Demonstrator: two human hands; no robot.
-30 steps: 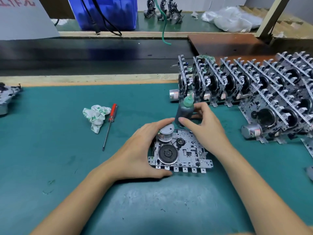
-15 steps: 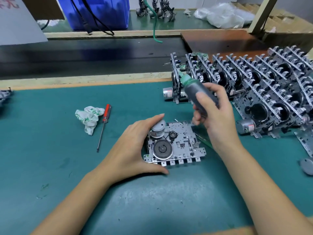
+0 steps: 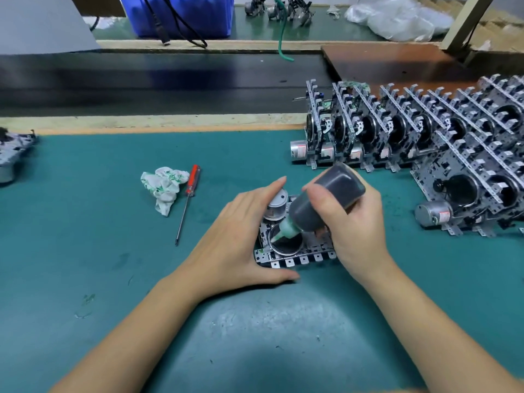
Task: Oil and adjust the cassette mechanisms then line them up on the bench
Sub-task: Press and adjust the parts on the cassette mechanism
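A grey cassette mechanism (image 3: 300, 258) lies flat on the green bench mat (image 3: 113, 251) in front of me. My left hand (image 3: 238, 236) cups its left side, index finger over the silver motor (image 3: 276, 204) and thumb along the near edge. My right hand (image 3: 351, 225) grips a dark oil bottle (image 3: 326, 199), tipped nozzle-down. Its green nozzle (image 3: 285, 232) points at the black flywheel (image 3: 289, 245). Whether the tip touches the flywheel is unclear.
Two rows of finished mechanisms (image 3: 411, 131) stand on edge at the right. A red-handled screwdriver (image 3: 188, 199) and a crumpled white-green rag (image 3: 164, 188) lie to the left. Another mechanism (image 3: 12, 154) sits at the far left edge. A dark conveyor (image 3: 141, 83) runs behind the bench.
My right hand lifted the oil bottle from the mat behind the mechanism, then turned it over and brought the nozzle down to the flywheel. My left hand kept its hold on the mechanism.
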